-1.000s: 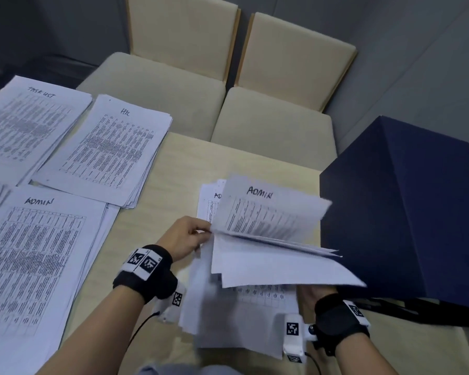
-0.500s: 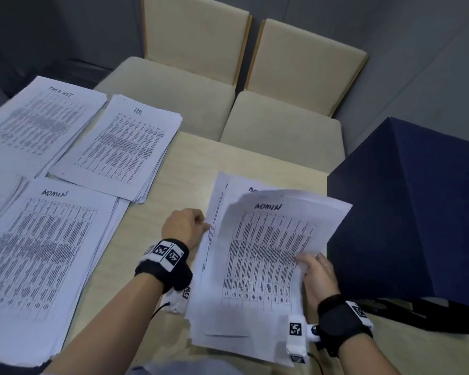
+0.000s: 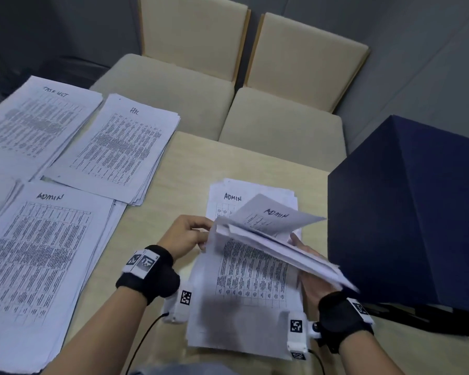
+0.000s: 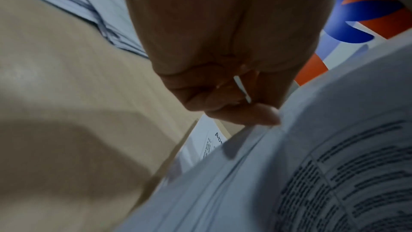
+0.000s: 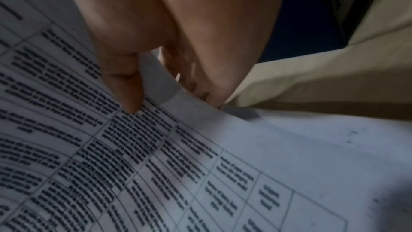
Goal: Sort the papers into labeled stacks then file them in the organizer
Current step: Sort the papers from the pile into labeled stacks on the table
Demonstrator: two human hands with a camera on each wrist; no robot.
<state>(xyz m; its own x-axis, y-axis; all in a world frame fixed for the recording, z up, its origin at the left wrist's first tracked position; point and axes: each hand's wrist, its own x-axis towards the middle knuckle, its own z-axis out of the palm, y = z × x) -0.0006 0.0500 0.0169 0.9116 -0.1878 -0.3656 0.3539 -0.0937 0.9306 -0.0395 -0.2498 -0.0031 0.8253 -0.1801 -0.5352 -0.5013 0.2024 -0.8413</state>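
The big blue box (image 3: 417, 212) stands at the right end of the table (image 3: 190, 169), very near the hands. It may be the organizer, but I cannot tell.

Left of the box lie three sorted stacks: the ADMIN stack (image 3: 46, 255) near the person, the HR stack (image 3: 119, 147) behind it, and the TASK LIST stack (image 3: 33, 120) at the far left.

Just beside the box lies the loose pile (image 3: 244, 280), with ADMIN written on its top sheet.

Half a second ago an ADMIN sheet lay almost flat on this pile. Now a bundle (image 3: 271, 239) of sheets is lifted and tilted above the pile. I think the person is checking labels, so sorting is not done yet.

The left hand (image 3: 184, 235) pinches the bundle's left edge between thumb and fingers. The right hand (image 3: 309, 266) holds the bundle's right side, thumb on top and fingers under.

The bundle's right corner comes close to the box wall. There is bare table between the pile and the ADMIN stack, so moving left looks easy.
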